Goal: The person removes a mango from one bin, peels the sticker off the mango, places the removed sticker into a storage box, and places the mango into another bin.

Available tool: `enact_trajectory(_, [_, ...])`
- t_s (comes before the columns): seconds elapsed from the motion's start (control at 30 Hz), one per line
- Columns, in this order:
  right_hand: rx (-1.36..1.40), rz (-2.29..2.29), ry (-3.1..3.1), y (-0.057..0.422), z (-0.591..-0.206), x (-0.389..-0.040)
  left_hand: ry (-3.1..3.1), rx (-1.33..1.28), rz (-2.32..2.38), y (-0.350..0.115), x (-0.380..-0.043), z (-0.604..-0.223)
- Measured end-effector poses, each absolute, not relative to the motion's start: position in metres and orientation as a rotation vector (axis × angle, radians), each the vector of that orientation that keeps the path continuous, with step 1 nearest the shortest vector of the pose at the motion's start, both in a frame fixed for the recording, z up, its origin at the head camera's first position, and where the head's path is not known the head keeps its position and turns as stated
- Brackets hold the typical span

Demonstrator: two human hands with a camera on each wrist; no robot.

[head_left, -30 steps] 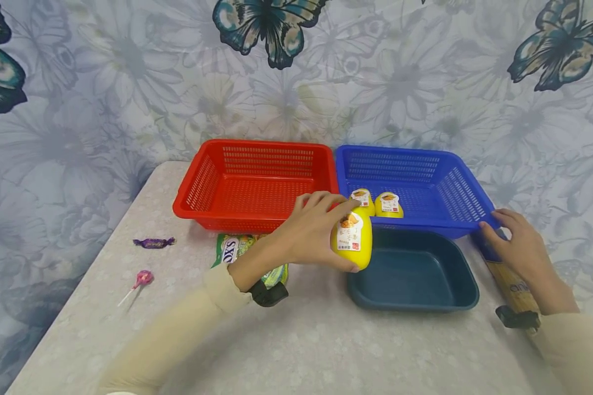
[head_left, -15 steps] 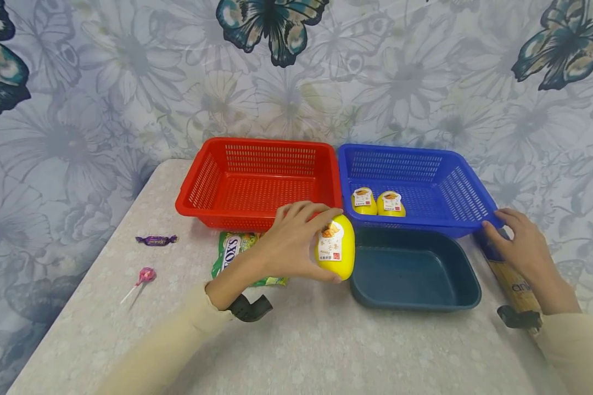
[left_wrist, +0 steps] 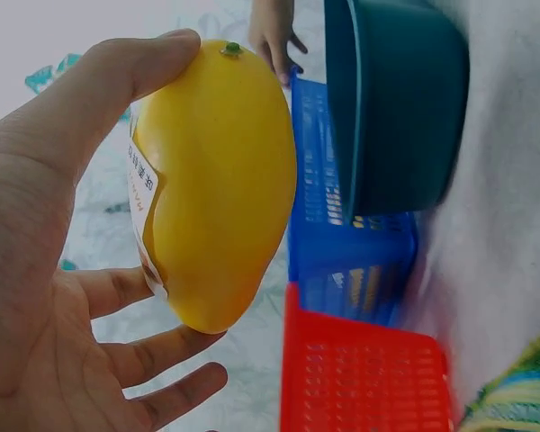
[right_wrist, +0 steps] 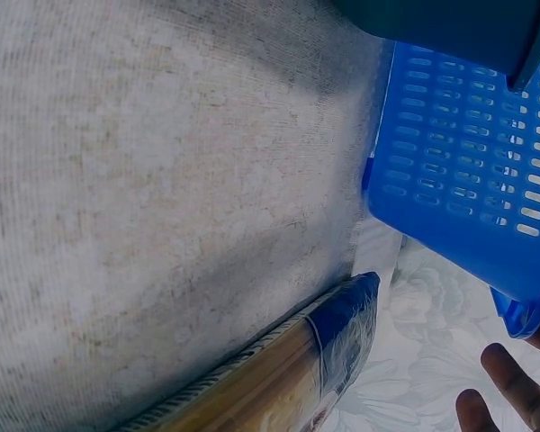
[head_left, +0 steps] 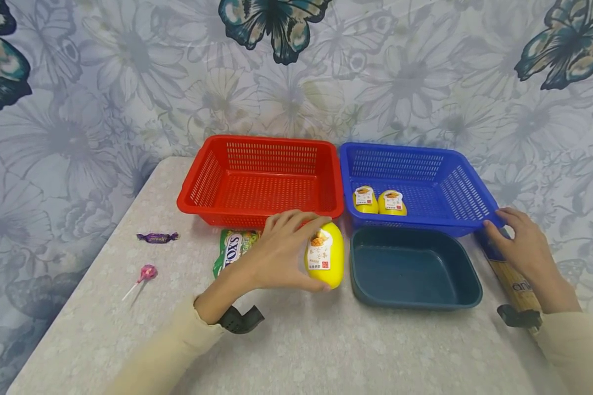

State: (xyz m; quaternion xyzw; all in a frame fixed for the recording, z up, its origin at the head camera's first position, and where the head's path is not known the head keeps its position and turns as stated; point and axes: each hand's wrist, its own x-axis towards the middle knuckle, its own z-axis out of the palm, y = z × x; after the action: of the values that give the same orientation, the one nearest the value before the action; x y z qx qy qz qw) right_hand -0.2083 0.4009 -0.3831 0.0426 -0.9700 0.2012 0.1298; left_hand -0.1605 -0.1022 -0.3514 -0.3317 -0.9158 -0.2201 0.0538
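Note:
In the head view my left hand holds a yellow mango-shaped pack above the table, left of the dark teal tub. The left wrist view shows the thumb across the top of the pack, by its small green stem, and fingers under its far end; a white printed label lies along one side. My right hand grips the right front corner of the blue basket by the rim. Two matching mango-shaped packs lie in that basket's front left corner.
A red basket stands left of the blue one. Partly behind my left hand lies a green FOX'S candy bag. A purple wrapped candy and a pink lollipop lie at the left. A long pasta packet lies beneath the right forearm.
My left hand has carried the mango-shaped pack left and toward me, away from the blue basket. My right hand stays at the basket's corner.

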Motion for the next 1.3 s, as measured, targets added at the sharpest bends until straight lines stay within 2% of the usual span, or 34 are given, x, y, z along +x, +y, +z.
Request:
enact_trajectory(0.9, [0.129, 0.599, -2.798, 0.398, -0.383, -0.212, -2.856, -0.899, -0.726, -0.127, -0.134, -0.401])
enact_trajectory(1.3, [0.109, 0.591, -2.81, 0.398, -0.382, -0.211, -2.827, -0.97, -0.713, -0.12, -0.13, -0.414])
